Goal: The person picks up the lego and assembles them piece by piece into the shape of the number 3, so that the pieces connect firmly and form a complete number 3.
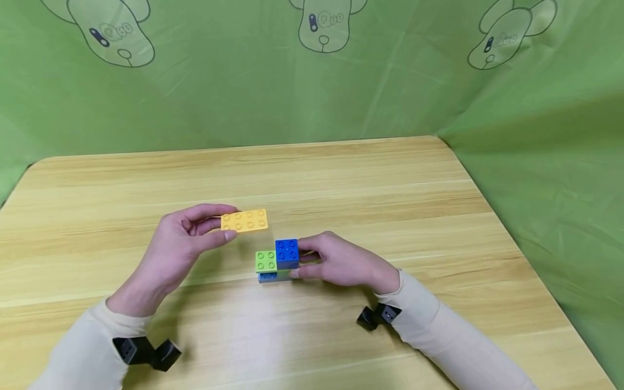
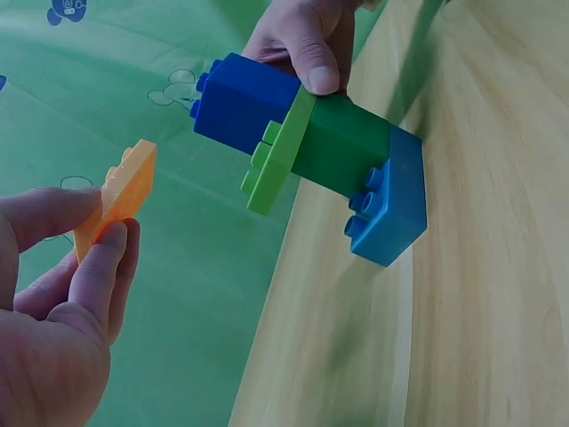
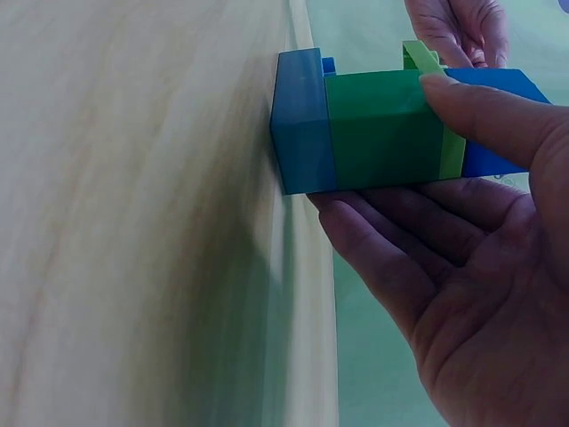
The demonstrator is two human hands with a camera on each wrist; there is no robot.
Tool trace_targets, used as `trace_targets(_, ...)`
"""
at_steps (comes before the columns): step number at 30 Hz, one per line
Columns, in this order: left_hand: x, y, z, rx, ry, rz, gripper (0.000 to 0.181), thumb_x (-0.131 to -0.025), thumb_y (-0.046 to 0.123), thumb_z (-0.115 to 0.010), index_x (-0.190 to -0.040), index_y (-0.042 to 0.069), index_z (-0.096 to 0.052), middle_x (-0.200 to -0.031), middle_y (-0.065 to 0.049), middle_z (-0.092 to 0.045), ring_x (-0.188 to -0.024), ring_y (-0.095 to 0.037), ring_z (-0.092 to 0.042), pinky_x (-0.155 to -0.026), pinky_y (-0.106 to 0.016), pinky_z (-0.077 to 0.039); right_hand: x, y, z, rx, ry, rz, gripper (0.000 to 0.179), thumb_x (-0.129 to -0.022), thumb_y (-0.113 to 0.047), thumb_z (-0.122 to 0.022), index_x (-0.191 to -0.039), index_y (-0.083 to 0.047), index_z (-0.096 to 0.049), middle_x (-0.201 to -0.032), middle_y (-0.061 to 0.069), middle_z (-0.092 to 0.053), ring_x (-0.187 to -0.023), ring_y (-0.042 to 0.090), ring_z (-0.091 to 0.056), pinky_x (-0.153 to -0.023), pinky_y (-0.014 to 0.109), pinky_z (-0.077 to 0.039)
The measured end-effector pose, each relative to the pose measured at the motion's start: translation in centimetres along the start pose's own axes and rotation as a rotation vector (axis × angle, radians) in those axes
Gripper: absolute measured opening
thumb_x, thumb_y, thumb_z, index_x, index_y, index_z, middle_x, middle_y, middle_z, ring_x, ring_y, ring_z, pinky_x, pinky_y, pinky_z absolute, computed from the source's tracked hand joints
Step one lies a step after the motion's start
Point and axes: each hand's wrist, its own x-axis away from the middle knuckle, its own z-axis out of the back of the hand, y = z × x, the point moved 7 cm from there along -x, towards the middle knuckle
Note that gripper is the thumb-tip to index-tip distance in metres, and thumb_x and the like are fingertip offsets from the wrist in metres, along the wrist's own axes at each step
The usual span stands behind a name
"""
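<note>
My left hand [image 1: 175, 246] pinches a flat yellow-orange toy building brick [image 1: 251, 219] by its left end, thumb in front and fingers behind. To its right, my right hand [image 1: 341, 260] grips a small stack of building bricks between thumb and fingers. The stack has a light blue brick [image 2: 396, 200] at the bottom, a green brick [image 2: 342, 147] above it, a thin lime brick [image 1: 265, 261] over that, and a dark blue brick [image 1: 286, 253] on top. The lime brick juts out to the left. The yellow-orange brick is apart from the stack, its studs facing up.
Both hands are over a wood-grain table [image 1: 341, 184]. A green curtain [image 1: 219, 103] with printed cartoon heads hangs behind the table and along its right side. Black devices are strapped to the left sleeve [image 1: 83, 352] and right sleeve [image 1: 439, 325].
</note>
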Motion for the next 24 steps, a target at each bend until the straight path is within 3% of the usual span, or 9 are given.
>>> trace_targets(10, 0.4, 0.3, -0.7, 0.054, -0.007, -0.021, 0.044, -0.083, -0.007, -0.073, -0.125, -0.007, -0.06, -0.119, -0.013, -0.065, -0.104, -0.02, -0.065, -0.087, -0.031, -0.054, 0.0, 0.0, 0.0, -0.004, -0.003, 0.0, 0.035, -0.093, -0.018, -0.071, -0.124, -0.004, -0.064, -0.116, -0.002, -0.068, -0.108, 0.008, -0.062, -0.092, 0.026, -0.051)
trace_targets(24, 0.8, 1.1, -2.0, -0.07, -0.039, -0.109, 0.037, -0.082, 0.0, -0.078, -0.117, -0.001, -0.066, -0.114, -0.013, -0.066, -0.101, -0.024, -0.065, -0.08, -0.028, -0.056, -0.1, 0.0, 0.0, -0.011, -0.014, 0.003, 0.037, -0.093, -0.018, -0.07, -0.126, -0.004, -0.063, -0.119, -0.001, -0.067, -0.11, 0.008, -0.061, -0.092, 0.025, -0.05)
